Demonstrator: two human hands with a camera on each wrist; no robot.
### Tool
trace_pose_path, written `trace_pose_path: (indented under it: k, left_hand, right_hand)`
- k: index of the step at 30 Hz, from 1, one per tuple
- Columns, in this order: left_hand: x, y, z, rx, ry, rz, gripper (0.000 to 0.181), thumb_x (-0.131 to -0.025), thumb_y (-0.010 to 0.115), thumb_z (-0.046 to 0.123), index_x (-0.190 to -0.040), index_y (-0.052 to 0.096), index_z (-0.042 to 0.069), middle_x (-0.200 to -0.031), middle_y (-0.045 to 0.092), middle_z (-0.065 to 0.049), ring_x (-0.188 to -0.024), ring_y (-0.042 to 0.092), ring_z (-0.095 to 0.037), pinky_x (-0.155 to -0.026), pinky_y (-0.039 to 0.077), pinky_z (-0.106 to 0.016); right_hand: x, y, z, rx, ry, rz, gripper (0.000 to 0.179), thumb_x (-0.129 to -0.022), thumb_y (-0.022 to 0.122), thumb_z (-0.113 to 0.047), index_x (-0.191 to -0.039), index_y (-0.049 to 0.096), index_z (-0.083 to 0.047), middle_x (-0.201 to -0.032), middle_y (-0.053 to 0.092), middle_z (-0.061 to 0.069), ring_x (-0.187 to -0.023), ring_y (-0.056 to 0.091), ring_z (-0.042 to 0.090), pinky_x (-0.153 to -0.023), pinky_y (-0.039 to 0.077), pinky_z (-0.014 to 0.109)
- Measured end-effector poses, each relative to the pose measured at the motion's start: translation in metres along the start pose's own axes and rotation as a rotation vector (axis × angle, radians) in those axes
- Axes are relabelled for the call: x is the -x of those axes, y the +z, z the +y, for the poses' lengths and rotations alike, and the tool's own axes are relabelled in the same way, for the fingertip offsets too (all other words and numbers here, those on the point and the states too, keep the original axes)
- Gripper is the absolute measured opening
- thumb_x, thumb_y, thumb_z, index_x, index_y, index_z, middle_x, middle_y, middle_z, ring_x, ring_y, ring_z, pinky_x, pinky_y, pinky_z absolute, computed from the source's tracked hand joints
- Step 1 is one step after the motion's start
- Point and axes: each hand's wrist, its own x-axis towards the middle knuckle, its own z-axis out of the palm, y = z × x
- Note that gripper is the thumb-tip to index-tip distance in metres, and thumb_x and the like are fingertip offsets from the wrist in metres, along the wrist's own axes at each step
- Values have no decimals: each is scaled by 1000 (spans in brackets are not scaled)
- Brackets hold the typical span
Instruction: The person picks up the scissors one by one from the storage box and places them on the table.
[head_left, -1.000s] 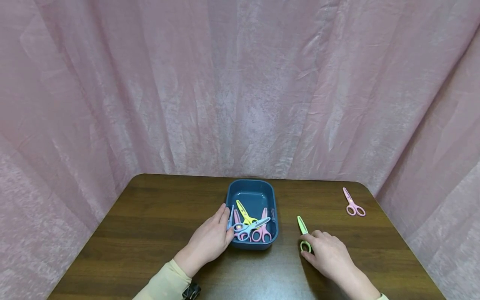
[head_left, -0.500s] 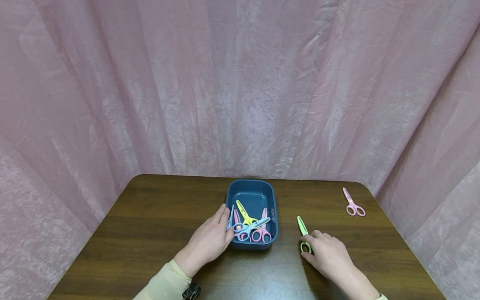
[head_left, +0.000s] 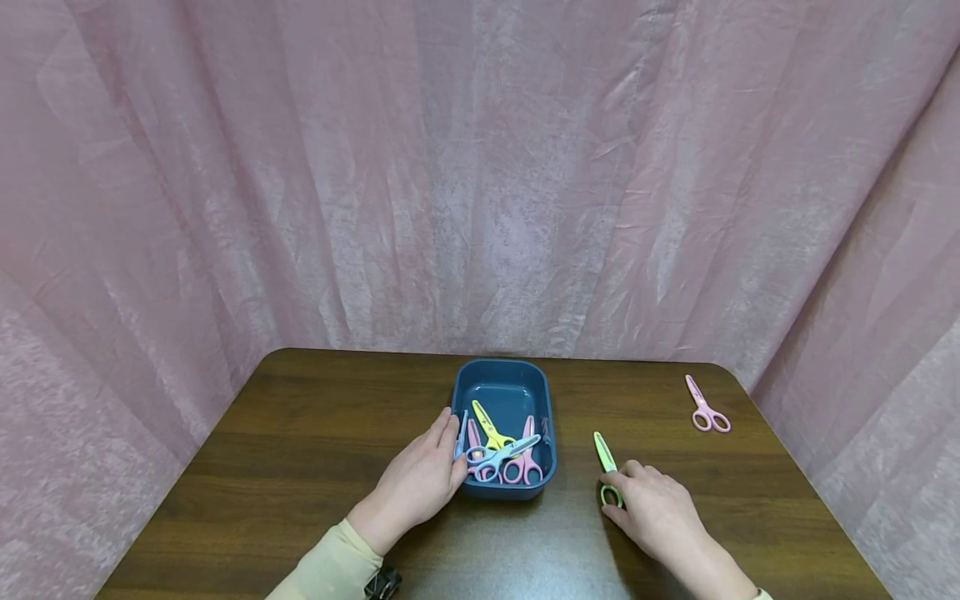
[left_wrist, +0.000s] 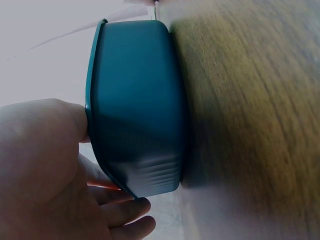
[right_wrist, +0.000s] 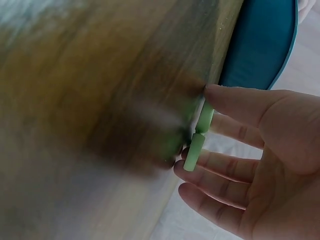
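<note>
A dark blue plastic bin (head_left: 501, 492) stands mid-table, with several children's scissors lying in it. Light blue scissors (head_left: 513, 449) lie on top, across yellow scissors (head_left: 486, 423) and pink scissors (head_left: 528, 454). My left hand (head_left: 420, 475) rests against the bin's left rim, fingers fairly straight; in the left wrist view, the thumb (left_wrist: 75, 120) reaches over that rim. Right of the bin, my right hand (head_left: 660, 508) holds green scissors (head_left: 604, 452) by the handle, between thumb and fingers, close over the table. Their green handle (right_wrist: 199, 132) shows in the right wrist view.
One pair of pink scissors (head_left: 705, 408) lies at the back right of the brown wooden table (head_left: 322, 417). Pink curtains (head_left: 480, 183) hang behind and at both sides. A dark watch-like band (head_left: 383, 582) shows by the left sleeve.
</note>
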Motion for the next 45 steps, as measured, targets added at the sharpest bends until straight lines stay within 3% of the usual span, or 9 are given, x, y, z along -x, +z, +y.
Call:
trace_pose_path:
  k: [20,32,45]
  left_hand:
    - [0,0,0,4,-19,-18,63,-112,62,28,-159,48,-12,-168,42,-32,-147,55,-42,-119,48,-53]
    - [-1,1,-1,11,-30,-21,64,-112,63,30,-159,48,-11,-169,41,-31,-148,55,-42,-119,48,-53]
    - [0,1,-1,9,-17,-11,63,-111,62,28,-158,49,-12,-168,42,-32,-147,55,-43,-119,48,-54]
  right_hand:
    - [10,-6,-6,-47,51,-10,35,-83,97,-26,-114,80,-20,-111,73,-2,-99,73,25,-71,59,46]
    - [22,-11,-15,-45,24,-76,51,-86,96,-29,-131,79,-13,-133,74,9,-125,70,32,-92,62,55]
    - [25,-11,-17,-45,29,-112,52,-88,94,-31,-133,78,-10,-140,72,14,-126,70,39,-97,60,59]
